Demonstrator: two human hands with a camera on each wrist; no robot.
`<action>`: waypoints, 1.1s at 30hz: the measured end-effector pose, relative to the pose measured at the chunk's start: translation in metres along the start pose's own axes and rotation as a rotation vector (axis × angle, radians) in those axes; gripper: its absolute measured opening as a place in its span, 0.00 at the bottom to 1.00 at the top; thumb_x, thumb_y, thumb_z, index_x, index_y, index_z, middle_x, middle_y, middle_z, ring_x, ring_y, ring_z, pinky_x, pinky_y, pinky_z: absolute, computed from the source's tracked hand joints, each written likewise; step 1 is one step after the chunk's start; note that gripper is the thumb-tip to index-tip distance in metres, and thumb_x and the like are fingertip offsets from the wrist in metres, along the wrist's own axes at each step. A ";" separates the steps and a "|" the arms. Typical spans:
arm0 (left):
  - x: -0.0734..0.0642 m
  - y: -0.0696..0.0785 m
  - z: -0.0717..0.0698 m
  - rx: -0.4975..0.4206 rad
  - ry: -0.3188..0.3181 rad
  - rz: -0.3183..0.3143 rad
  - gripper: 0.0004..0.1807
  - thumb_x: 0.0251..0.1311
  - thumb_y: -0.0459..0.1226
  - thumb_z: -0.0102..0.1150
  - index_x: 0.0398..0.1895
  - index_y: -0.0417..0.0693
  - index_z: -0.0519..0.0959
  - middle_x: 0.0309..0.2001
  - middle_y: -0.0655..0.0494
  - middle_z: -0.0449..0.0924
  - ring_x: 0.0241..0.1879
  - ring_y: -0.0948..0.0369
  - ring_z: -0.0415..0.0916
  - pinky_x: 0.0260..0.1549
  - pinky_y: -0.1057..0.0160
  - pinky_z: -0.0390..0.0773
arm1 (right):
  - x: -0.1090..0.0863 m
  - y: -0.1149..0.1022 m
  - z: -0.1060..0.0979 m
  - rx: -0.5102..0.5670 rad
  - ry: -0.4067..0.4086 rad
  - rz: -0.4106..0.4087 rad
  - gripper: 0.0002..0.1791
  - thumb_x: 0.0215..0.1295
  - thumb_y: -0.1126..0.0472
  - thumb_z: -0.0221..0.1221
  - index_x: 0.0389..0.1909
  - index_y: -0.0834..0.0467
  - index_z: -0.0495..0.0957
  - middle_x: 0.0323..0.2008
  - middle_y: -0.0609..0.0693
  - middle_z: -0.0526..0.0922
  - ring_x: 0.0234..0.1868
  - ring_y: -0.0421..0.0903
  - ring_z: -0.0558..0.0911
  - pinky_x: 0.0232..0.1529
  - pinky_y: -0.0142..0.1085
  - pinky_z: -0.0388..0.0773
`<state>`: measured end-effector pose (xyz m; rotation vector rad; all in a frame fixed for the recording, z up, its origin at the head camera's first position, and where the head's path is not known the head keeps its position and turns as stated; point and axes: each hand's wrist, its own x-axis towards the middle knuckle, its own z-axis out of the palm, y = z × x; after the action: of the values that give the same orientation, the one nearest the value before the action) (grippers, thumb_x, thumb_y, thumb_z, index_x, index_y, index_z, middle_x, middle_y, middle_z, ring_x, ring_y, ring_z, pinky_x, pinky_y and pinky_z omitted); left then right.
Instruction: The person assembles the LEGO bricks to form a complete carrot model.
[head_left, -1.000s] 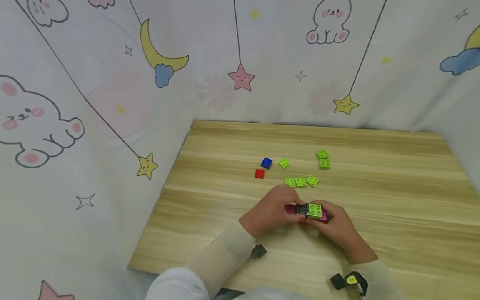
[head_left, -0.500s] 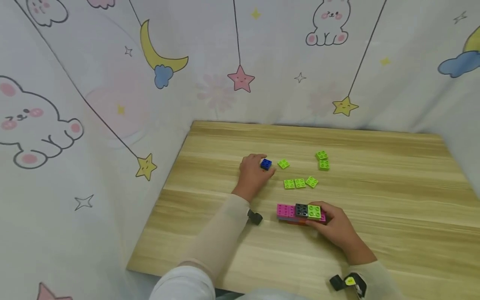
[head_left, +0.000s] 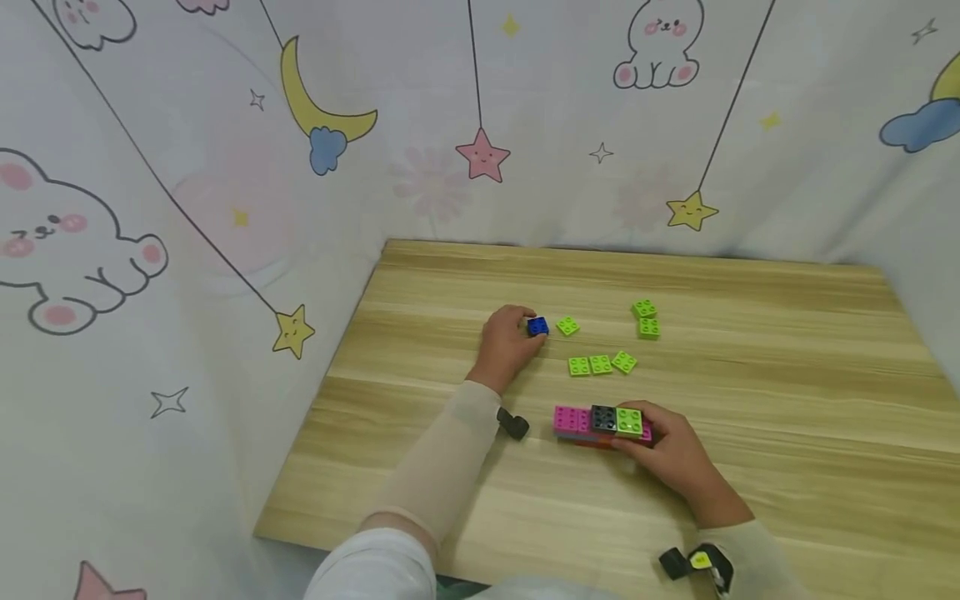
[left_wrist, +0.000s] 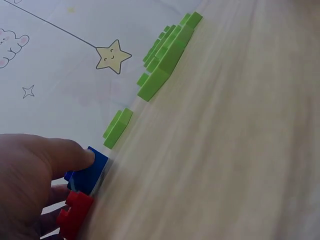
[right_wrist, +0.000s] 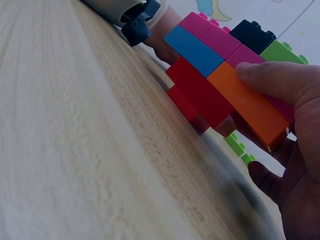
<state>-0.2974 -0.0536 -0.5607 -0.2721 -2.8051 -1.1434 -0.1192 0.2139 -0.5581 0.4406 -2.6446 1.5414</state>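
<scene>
My left hand [head_left: 503,343] is at the back left of the table, pinching a blue toy brick [head_left: 537,326] between thumb and finger. In the left wrist view the thumb lies against the blue brick [left_wrist: 89,172], and a red brick [left_wrist: 75,215] sits close by the other fingers; the hand hides it in the head view. My right hand [head_left: 673,444] grips the right end of a stack of building bricks [head_left: 573,420]. The right wrist view shows its pink, black and green bricks on top, blue and orange [right_wrist: 247,102] below, and red [right_wrist: 200,92] at the bottom.
A single green brick [head_left: 567,326] lies just right of the blue one. Three green bricks [head_left: 601,364] line up in front of it, and two more [head_left: 648,328] touch at the back right. A printed curtain [head_left: 555,200] hangs behind the wooden table [head_left: 787,358].
My left hand has left the stack and reached back left to the blue brick, which has shifted slightly right. The right hand stays on the stack.
</scene>
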 end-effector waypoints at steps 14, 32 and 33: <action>-0.053 0.015 -0.014 -0.337 -0.015 0.447 0.17 0.63 0.40 0.72 0.55 0.51 0.85 0.53 0.59 0.84 0.56 0.62 0.77 0.56 0.57 0.79 | -0.001 0.003 0.002 -0.007 0.005 -0.009 0.23 0.59 0.62 0.75 0.56 0.56 0.82 0.50 0.52 0.87 0.49 0.37 0.83 0.48 0.28 0.80; -0.109 0.032 -0.025 -0.185 -0.190 0.810 0.11 0.60 0.42 0.76 0.45 0.53 0.90 0.49 0.63 0.83 0.54 0.68 0.75 0.59 0.68 0.71 | 0.000 0.001 -0.001 0.056 0.010 -0.042 0.24 0.57 0.68 0.75 0.55 0.58 0.82 0.48 0.54 0.88 0.47 0.34 0.83 0.46 0.25 0.79; -0.109 0.033 -0.026 -0.169 -0.189 0.814 0.11 0.59 0.42 0.76 0.45 0.52 0.90 0.49 0.63 0.83 0.53 0.67 0.75 0.59 0.68 0.71 | 0.001 0.001 -0.001 0.055 0.010 -0.044 0.23 0.58 0.68 0.75 0.55 0.58 0.82 0.48 0.54 0.88 0.46 0.35 0.84 0.46 0.25 0.79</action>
<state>-0.1833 -0.0623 -0.5371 -1.4275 -2.2949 -1.1494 -0.1200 0.2149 -0.5583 0.4891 -2.5727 1.6022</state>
